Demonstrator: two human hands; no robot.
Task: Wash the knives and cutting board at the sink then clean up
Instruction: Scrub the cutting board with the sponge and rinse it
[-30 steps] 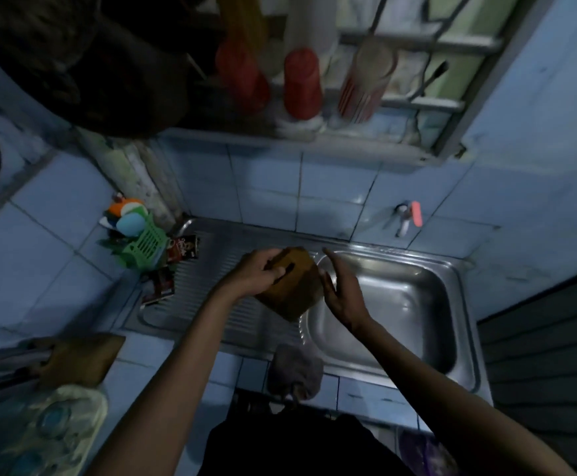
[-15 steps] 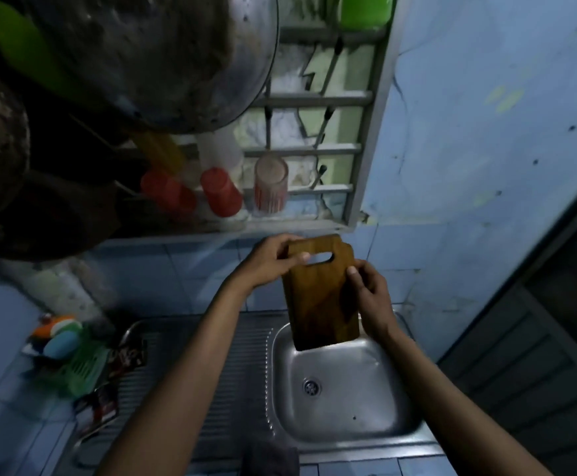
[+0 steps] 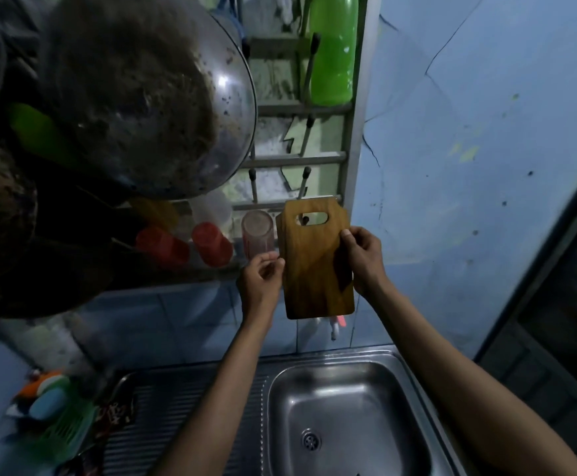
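Upright, the wooden cutting board was held in the air above the steel sink, its face toward the camera and its slotted handle hole at the top. It stood in front of the barred rack on the wall, with the top edge level with the rack's lowest bar. The right hand gripped the board's right edge about halfway up, thumb curled over the front face and the other fingers hidden behind the wood. The left hand met the board's left edge at about the same height, its fingertips bent and pinching that edge; how far they reached behind could not be told. So the board hung between the two hands, most of its length above and below the grips, the lower edge free above the sink.

Just left of the board stood a clear pinkish tumbler, and further left of it two red cups lay tipped on the shelf. A large metal wok hung above and left of the board, and a green bottle stood high on the rack above it. Below and left of the board, beside the sink's ribbed drainer, sat a green basket. No readable brand or writing showed on anything; a dark printed packet on the drainer was too blurred to read.
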